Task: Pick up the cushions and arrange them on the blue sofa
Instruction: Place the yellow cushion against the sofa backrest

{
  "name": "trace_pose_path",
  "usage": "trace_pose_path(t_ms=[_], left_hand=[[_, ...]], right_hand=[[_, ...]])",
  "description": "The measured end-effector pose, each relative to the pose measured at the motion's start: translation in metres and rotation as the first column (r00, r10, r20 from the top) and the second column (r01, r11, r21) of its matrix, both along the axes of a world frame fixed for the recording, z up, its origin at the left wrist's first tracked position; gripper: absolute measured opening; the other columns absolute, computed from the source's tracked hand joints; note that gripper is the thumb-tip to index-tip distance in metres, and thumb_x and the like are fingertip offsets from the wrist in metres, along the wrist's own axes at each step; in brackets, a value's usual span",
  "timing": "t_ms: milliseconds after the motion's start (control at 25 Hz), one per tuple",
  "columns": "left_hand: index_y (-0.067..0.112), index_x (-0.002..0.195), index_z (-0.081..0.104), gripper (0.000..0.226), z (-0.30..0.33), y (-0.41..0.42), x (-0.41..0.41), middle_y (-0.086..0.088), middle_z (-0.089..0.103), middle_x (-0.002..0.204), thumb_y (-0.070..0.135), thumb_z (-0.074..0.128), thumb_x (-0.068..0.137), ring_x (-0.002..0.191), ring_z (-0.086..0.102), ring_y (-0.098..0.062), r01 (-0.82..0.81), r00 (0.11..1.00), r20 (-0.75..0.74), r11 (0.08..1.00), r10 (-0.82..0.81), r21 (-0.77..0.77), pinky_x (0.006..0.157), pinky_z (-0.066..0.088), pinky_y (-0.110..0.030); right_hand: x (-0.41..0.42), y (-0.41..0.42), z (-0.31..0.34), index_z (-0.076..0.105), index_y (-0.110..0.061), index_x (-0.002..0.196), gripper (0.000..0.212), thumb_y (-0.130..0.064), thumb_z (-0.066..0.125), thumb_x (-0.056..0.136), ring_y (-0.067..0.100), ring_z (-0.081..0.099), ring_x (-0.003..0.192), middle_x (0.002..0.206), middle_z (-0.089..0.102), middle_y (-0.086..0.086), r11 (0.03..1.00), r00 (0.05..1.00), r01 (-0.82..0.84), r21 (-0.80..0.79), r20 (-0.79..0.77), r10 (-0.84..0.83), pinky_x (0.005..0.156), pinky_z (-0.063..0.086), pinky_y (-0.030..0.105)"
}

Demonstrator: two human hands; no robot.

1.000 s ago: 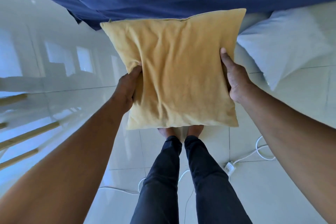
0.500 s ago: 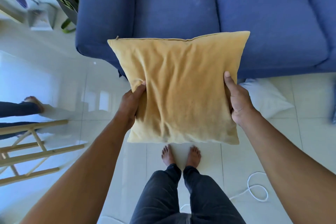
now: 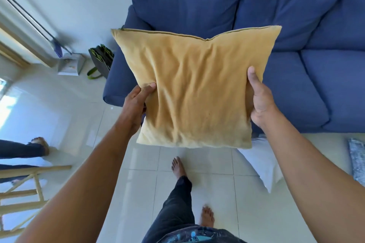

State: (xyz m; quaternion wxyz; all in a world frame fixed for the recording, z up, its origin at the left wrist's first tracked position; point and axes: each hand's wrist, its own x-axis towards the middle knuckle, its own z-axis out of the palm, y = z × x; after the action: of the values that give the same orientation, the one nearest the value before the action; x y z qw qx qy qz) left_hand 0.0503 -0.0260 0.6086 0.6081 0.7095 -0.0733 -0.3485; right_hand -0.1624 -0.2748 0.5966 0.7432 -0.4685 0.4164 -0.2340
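We hold a yellow cushion (image 3: 195, 90) up in the air in front of the blue sofa (image 3: 296, 45). The cushion is almost square, so we cannot pick out a long side. Its flat face looks at us. The top edge, with a thin seam along it, points toward the back of the sofa, and it dips a little in the middle. The bottom edge hangs toward our feet. The cloth is soft and full of wrinkles, and it looks a bit darker near the bottom.

Our left hand (image 3: 136, 104) pinches the left edge of the cushion, with the thumb on the front. Our right hand (image 3: 260, 102) grips the right edge, thumb on the front too, and the other fingers are hidden behind. The cushion does not touch the sofa.

A white cushion (image 3: 262, 163) lies on the pale tile floor (image 3: 138, 163) just in front of the sofa, partly hidden under our right arm. A patterned cushion (image 3: 357, 160) peeks in at the right edge of the view. A dark bag (image 3: 100, 59) sits by the end of the sofa.
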Motion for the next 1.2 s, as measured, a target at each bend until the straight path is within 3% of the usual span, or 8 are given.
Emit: trace_pose_path(t_ms=[160, 240, 360, 480, 640, 880, 1200], left_hand=[[0.026, 0.121, 0.072, 0.026, 0.008, -0.046, 0.058, 0.009, 0.082, 0.102, 0.032, 0.067, 0.096, 0.088, 0.078, -0.006, -0.001, 1.0, -0.003, 0.999, 0.001, -0.054, 0.063, 0.059, -0.019], [0.027, 0.116, 0.073, 0.021, 0.007, -0.07, 0.093, 0.01, 0.082, 0.097, 0.028, 0.067, 0.096, 0.084, 0.077, -0.005, 0.009, 1.0, -0.006, 0.997, -0.009, -0.076, 0.065, 0.059, -0.02], [0.016, 0.124, 0.071, 0.041, 0.005, -0.096, 0.14, 0.004, 0.081, 0.103, 0.034, 0.07, 0.087, 0.098, 0.074, -0.016, 0.012, 0.999, -0.034, 0.997, -0.015, -0.083, 0.077, 0.055, -0.03], [0.014, 0.135, 0.064, 0.064, 0.003, -0.123, 0.19, -0.007, 0.075, 0.125, 0.045, 0.073, 0.081, 0.118, 0.069, -0.028, 0.013, 0.999, -0.039, 0.995, -0.017, -0.102, 0.085, 0.054, -0.036], [0.028, 0.139, 0.061, 0.052, -0.004, -0.148, 0.229, 0.004, 0.074, 0.132, 0.049, 0.069, 0.092, 0.121, 0.069, -0.019, 0.061, 0.997, -0.029, 0.991, -0.065, -0.121, 0.094, 0.055, -0.038], [0.024, 0.136, 0.064, 0.048, -0.01, -0.217, 0.291, 0.004, 0.075, 0.129, 0.042, 0.071, 0.092, 0.119, 0.069, -0.02, 0.091, 0.995, -0.038, 0.993, -0.094, -0.081, 0.084, 0.051, -0.032], [0.023, 0.129, 0.067, 0.038, -0.045, -0.328, 0.385, 0.004, 0.076, 0.125, 0.031, 0.072, 0.093, 0.118, 0.069, -0.022, 0.001, 0.998, -0.063, 1.0, -0.001, -0.001, 0.086, 0.053, -0.034]], right_hand=[[0.05, -0.039, 0.018, 0.07, -0.023, 0.132, 0.081, -0.071, 0.083, 0.068, 0.016, 0.067, 0.126, 0.131, 0.074, -0.007, 0.999, 0.999, 0.015, -0.033, 0.051, -0.013, 0.116, 0.044, 0.048], [0.076, -0.059, 0.021, 0.068, -0.019, 0.132, 0.074, -0.064, 0.079, 0.075, 0.014, 0.07, 0.121, 0.127, 0.076, -0.005, 0.999, 0.999, 0.021, -0.047, 0.046, -0.019, 0.113, 0.048, 0.045], [0.114, -0.079, 0.028, 0.064, -0.019, 0.137, 0.074, -0.063, 0.079, 0.078, 0.013, 0.07, 0.122, 0.129, 0.075, -0.006, 0.998, 0.999, 0.038, -0.058, 0.016, -0.037, 0.111, 0.05, 0.044], [0.149, -0.1, 0.028, 0.063, -0.022, 0.138, 0.061, -0.055, 0.073, 0.088, 0.012, 0.068, 0.123, 0.129, 0.075, -0.009, 0.995, 0.997, 0.074, -0.06, 0.023, -0.073, 0.106, 0.052, 0.041], [0.183, -0.119, 0.027, 0.062, -0.025, 0.138, 0.052, -0.05, 0.07, 0.093, 0.011, 0.068, 0.123, 0.129, 0.074, -0.011, 0.995, 0.996, 0.091, -0.047, 0.015, -0.091, 0.1, 0.054, 0.038], [0.246, -0.185, 0.016, 0.067, -0.026, 0.131, 0.049, -0.043, 0.078, 0.087, 0.008, 0.072, 0.113, 0.122, 0.078, -0.012, 0.99, 0.99, 0.143, -0.005, 0.001, -0.143, 0.088, 0.055, 0.032], [0.344, -0.3, -0.034, 0.068, -0.022, 0.13, 0.058, -0.039, 0.085, 0.078, 0.015, 0.07, 0.119, 0.124, 0.077, -0.007, 0.984, 0.986, 0.166, 0.067, -0.047, -0.163, 0.106, 0.052, 0.042]])
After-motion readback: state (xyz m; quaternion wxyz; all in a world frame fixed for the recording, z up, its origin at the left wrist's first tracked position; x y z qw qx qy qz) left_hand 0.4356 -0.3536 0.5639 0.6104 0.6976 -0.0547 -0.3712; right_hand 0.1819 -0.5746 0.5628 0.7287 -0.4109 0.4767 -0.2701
